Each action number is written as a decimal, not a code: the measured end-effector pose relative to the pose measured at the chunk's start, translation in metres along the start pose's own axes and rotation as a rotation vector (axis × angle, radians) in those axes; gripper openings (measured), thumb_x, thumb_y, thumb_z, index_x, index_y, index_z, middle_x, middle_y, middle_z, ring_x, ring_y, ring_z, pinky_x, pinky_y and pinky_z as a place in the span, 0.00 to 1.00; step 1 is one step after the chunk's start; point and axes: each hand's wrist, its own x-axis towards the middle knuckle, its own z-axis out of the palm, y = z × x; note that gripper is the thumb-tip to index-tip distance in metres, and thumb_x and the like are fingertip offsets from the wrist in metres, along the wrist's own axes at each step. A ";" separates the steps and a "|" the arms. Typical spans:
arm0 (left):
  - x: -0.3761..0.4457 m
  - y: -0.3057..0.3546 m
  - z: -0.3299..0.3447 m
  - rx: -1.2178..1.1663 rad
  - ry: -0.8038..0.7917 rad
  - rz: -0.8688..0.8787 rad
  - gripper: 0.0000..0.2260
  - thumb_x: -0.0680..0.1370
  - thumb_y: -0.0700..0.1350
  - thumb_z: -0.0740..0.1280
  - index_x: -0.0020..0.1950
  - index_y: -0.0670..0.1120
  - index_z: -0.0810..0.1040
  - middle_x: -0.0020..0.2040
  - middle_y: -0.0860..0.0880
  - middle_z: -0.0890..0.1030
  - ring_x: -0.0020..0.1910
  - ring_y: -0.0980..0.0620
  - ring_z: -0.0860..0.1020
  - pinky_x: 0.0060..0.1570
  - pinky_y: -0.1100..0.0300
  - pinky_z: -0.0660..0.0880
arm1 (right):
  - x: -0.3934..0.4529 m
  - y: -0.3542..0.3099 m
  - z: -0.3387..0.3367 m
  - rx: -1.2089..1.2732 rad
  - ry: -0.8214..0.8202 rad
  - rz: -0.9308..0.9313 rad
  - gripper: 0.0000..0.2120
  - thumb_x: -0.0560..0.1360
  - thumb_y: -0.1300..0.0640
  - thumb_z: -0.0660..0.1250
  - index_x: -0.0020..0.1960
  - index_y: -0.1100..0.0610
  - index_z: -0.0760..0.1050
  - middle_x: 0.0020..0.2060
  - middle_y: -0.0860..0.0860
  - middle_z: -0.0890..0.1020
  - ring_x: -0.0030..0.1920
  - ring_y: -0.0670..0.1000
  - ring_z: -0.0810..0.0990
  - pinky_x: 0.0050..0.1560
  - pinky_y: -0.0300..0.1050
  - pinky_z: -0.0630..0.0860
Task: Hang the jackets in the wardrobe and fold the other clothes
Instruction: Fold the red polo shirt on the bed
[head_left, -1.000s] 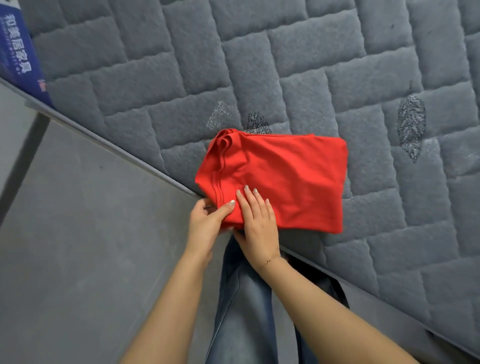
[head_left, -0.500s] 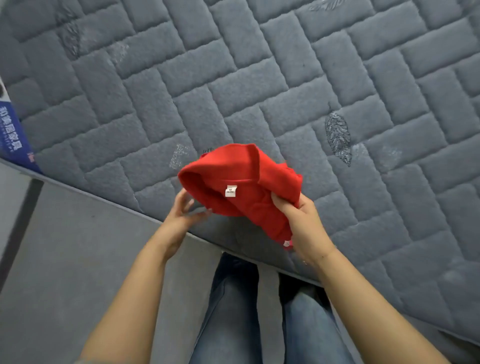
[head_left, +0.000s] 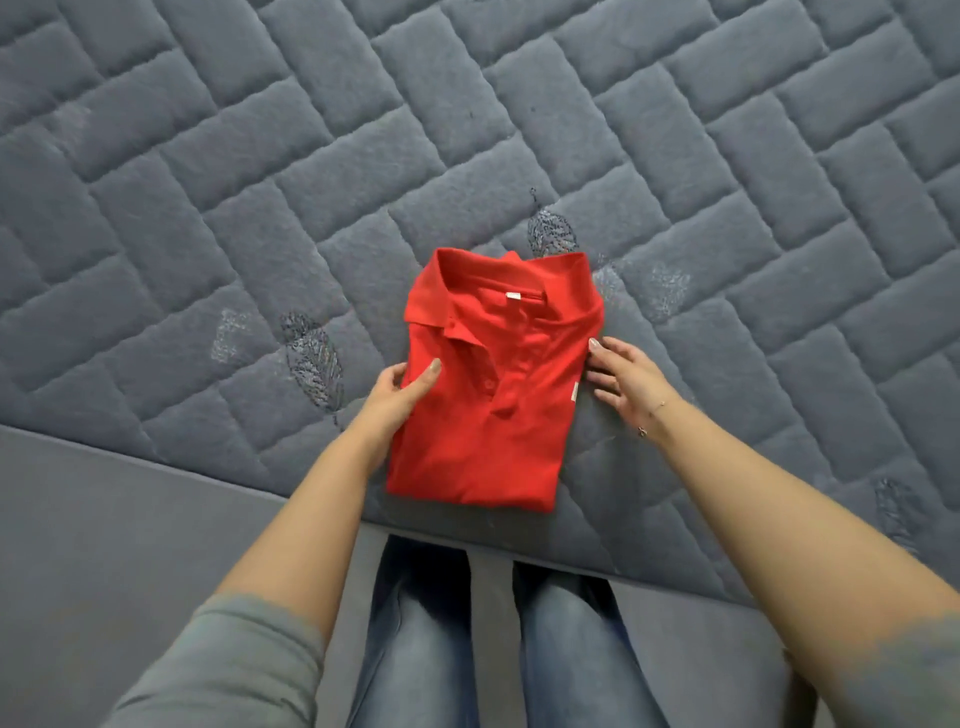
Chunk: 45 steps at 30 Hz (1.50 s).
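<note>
A red polo shirt (head_left: 493, 395) lies folded into a neat rectangle on the grey quilted mattress (head_left: 519, 130), collar and button placket facing up, collar at the far end. My left hand (head_left: 397, 397) holds the shirt's left edge, thumb on top and fingers tucked under it. At the shirt's right edge, my right hand (head_left: 623, 379) lies on the mattress with straight fingers whose tips touch the cloth.
The mattress front edge (head_left: 156, 452) runs across below the shirt, with grey floor (head_left: 104, 545) beyond it at lower left. My legs in blue jeans (head_left: 426, 623) stand right against that edge. Embroidered leaf marks (head_left: 311, 358) dot the mattress.
The shirt was lifted off the mattress, turned over and laid back down collar-side up. My hands moved from its near corner to its two sides.
</note>
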 end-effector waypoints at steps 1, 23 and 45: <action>0.001 -0.012 0.000 0.010 0.025 0.006 0.22 0.75 0.51 0.72 0.65 0.45 0.71 0.53 0.50 0.81 0.44 0.57 0.79 0.39 0.66 0.76 | 0.004 0.012 -0.008 -0.049 0.014 0.004 0.25 0.78 0.53 0.67 0.71 0.58 0.66 0.55 0.51 0.79 0.54 0.49 0.79 0.58 0.45 0.73; -0.076 -0.138 0.010 0.230 0.361 0.172 0.14 0.73 0.37 0.74 0.52 0.44 0.72 0.49 0.46 0.76 0.45 0.50 0.76 0.49 0.64 0.71 | -0.082 0.157 -0.035 -0.338 0.070 -0.027 0.17 0.70 0.66 0.75 0.55 0.60 0.73 0.45 0.55 0.79 0.42 0.49 0.76 0.45 0.36 0.75; -0.089 -0.148 -0.027 0.263 -0.066 -0.003 0.09 0.74 0.38 0.74 0.46 0.36 0.75 0.37 0.47 0.78 0.38 0.55 0.75 0.38 0.73 0.72 | -0.081 0.178 -0.059 -0.838 -0.020 -0.236 0.14 0.72 0.56 0.75 0.36 0.57 0.70 0.40 0.50 0.71 0.43 0.51 0.71 0.46 0.44 0.71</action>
